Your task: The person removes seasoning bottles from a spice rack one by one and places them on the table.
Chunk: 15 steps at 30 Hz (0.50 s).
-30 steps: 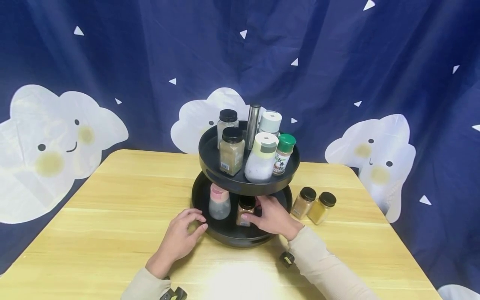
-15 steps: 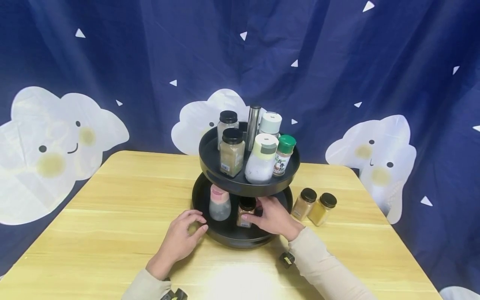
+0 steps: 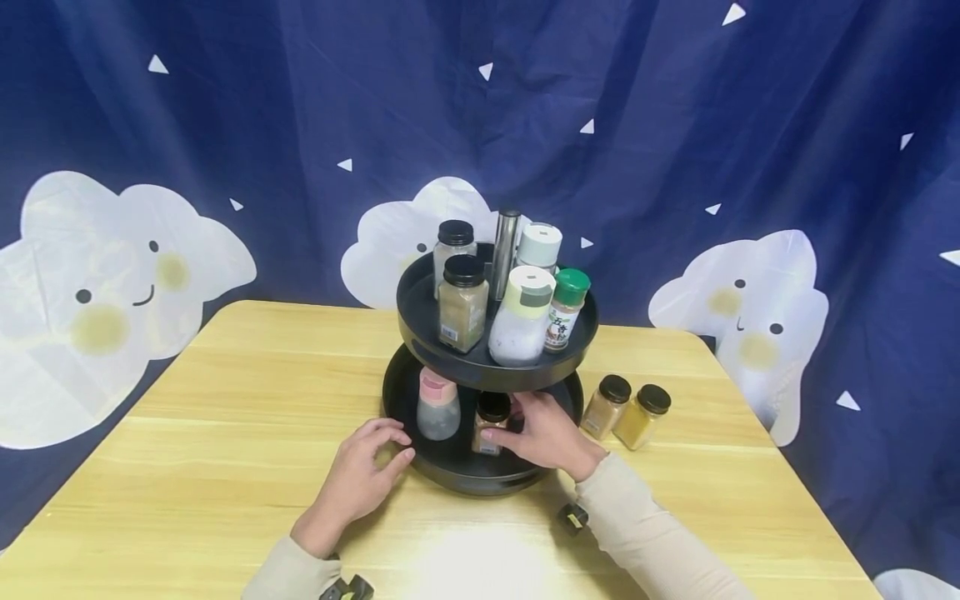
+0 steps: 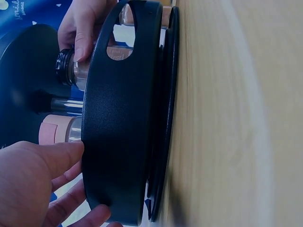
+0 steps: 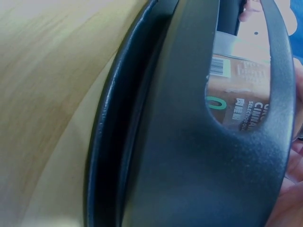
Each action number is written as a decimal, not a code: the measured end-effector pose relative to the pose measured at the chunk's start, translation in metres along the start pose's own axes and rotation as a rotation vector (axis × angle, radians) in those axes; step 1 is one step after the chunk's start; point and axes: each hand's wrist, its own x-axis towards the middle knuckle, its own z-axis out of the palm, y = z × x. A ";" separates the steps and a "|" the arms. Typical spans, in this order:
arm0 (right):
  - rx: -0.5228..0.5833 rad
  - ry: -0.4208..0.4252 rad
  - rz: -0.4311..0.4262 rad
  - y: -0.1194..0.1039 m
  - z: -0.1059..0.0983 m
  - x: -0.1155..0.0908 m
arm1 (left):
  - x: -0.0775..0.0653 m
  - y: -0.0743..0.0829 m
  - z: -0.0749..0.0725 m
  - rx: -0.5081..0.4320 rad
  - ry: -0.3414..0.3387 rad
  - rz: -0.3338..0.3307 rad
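Observation:
A black two-tier turntable rack [image 3: 480, 482] stands on the table. My right hand [image 3: 551, 433] reaches into its lower tray and grips a cinnamon jar [image 3: 489, 437] with a black lid, thumb across the front, other fingers mostly hidden behind. Through the cutout in the tray wall, the right wrist view shows the jar's label [image 5: 239, 97]. My left hand [image 3: 363, 471] is at the lower tray's left rim, fingers relaxed; in the left wrist view the thumb [image 4: 64, 155] touches the rim. A pink-capped shaker bottle [image 3: 438, 408] stands in the lower tray beside the jar.
The upper tray [image 3: 420, 333] carries several seasoning bottles, among them a green-capped shaker [image 3: 567, 308] and a yellow-and-white one [image 3: 522, 321], around a metal post [image 3: 506, 250]. Two black-lidded spice jars, one brown [image 3: 606, 407] and one yellow [image 3: 642, 417], lie tilted right of the rack.

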 end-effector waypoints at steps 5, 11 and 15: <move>-0.004 -0.004 0.007 0.001 0.001 0.000 | 0.000 0.000 0.001 0.008 0.002 -0.012; 0.012 -0.005 0.000 0.001 0.000 0.001 | 0.001 -0.001 0.001 0.002 -0.010 -0.025; 0.018 -0.007 -0.002 0.001 0.000 0.000 | 0.001 -0.001 0.001 0.003 -0.010 -0.025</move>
